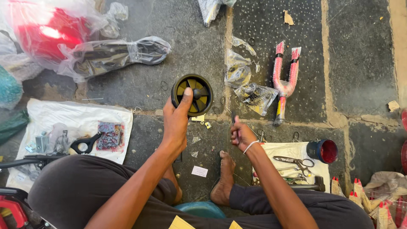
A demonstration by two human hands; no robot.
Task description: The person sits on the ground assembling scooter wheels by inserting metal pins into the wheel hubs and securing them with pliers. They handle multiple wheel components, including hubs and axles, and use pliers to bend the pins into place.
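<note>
The person sits on a stone floor, knees spread, one bare foot resting on the slabs between the two arms; the left hand reaches forward to about 12 o'clock and grips a small black wheel with yellow spokes, thumb laid over the rim toward the hub, the other fingers wrapped round the near edge and largely hidden; the wheel stands tilted on the floor with its open face toward the camera, just at a joint between slabs; the right hand, with a pale band at the wrist, sits just right of the wheel and a little nearer the body, its fingers pressed together around a thin dark tool whose tip points up; what kind of tool it is I cannot tell.

At 1 o'clock from the wheel lie crumpled clear plastic bags; beyond them, a pink and red fork-shaped frame part lies on the floor; at 3 o'clock a white cloth carries scissors, with a dark blue cup, red inside, at its far corner; at 9 o'clock another white sack holds a black bracket and small metal fittings; at 10 o'clock a bagged dark part lies beside a red object in clear plastic.
</note>
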